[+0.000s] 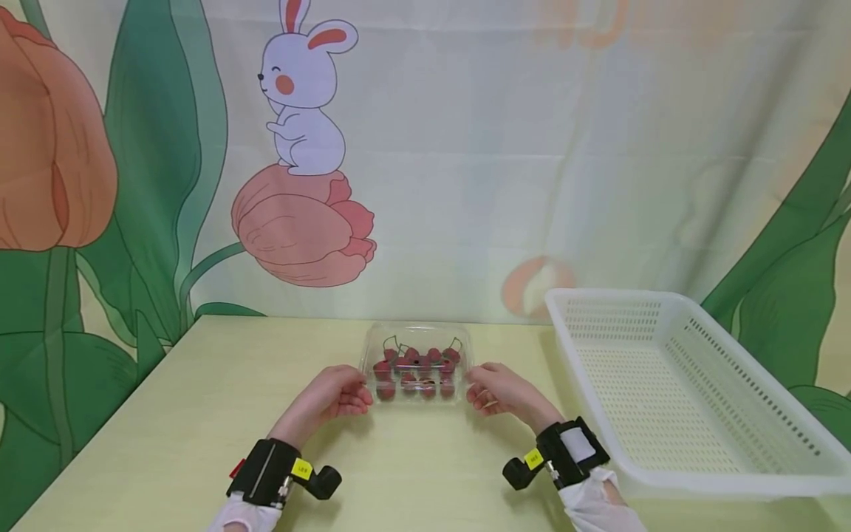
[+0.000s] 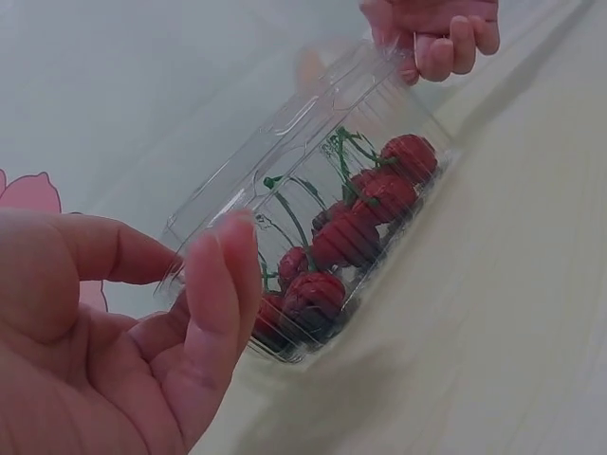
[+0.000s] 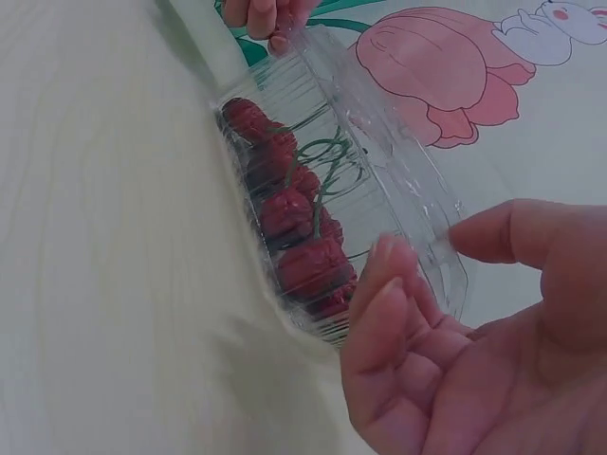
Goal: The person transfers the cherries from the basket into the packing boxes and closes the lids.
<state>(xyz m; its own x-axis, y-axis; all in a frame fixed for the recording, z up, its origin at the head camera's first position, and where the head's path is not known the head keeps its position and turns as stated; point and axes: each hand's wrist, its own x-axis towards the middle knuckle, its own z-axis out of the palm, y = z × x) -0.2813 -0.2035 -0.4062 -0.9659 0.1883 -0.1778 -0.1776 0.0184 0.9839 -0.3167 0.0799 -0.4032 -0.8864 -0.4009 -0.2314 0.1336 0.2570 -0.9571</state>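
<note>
A clear plastic clamshell box (image 1: 416, 334) sits on the table in front of me, its lid down over the contents. Inside are several dark red cherries (image 2: 346, 237) with green stems. At the box's left end, my left hand (image 1: 339, 391) pinches the rim between thumb and fingers. My right hand (image 1: 503, 390) pinches the rim at the opposite end, with its thumb (image 3: 493, 232) on the upper side and the other fingers curled below. The wrist views show the cherries through the ribbed box walls; part of each near end is hidden behind fingers.
A large white perforated plastic basket (image 1: 691, 484) stands to the right, close beside my right forearm. The pale yellow table (image 1: 412, 473) ends at the back against a printed curtain (image 1: 452, 185) with a rabbit and tulips. Each wrist wears a black camera strap.
</note>
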